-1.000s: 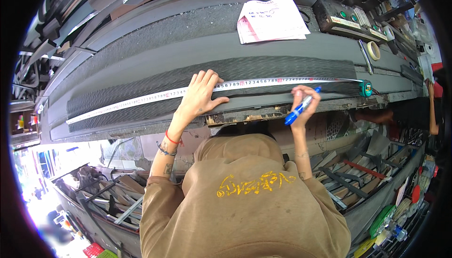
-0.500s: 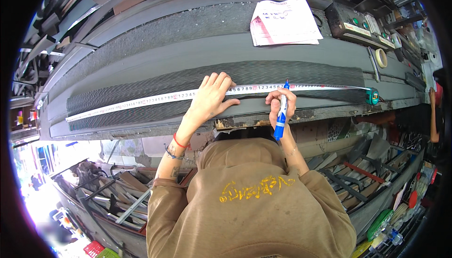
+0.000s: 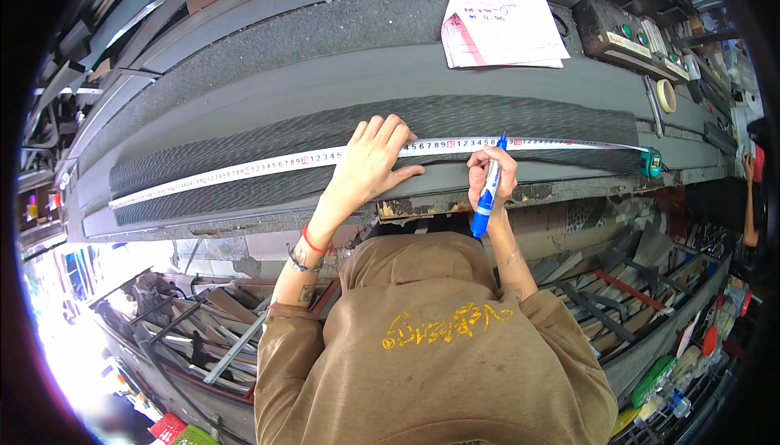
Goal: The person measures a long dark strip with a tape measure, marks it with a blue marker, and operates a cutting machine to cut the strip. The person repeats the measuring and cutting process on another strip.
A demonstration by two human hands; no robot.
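The left hand [image 3: 374,161] lies wide on the tape measure [image 3: 268,166], which runs along the dark ribbed strip [image 3: 520,112] on the surface [image 3: 325,71]; farther right, the right hand [image 3: 499,172] grips a blue marker [image 3: 483,213]

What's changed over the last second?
The right hand moved left along the tape, turning the marker more upright, its tip now over the tape. Nothing was grasped or released. The left hand still lies on the tape.
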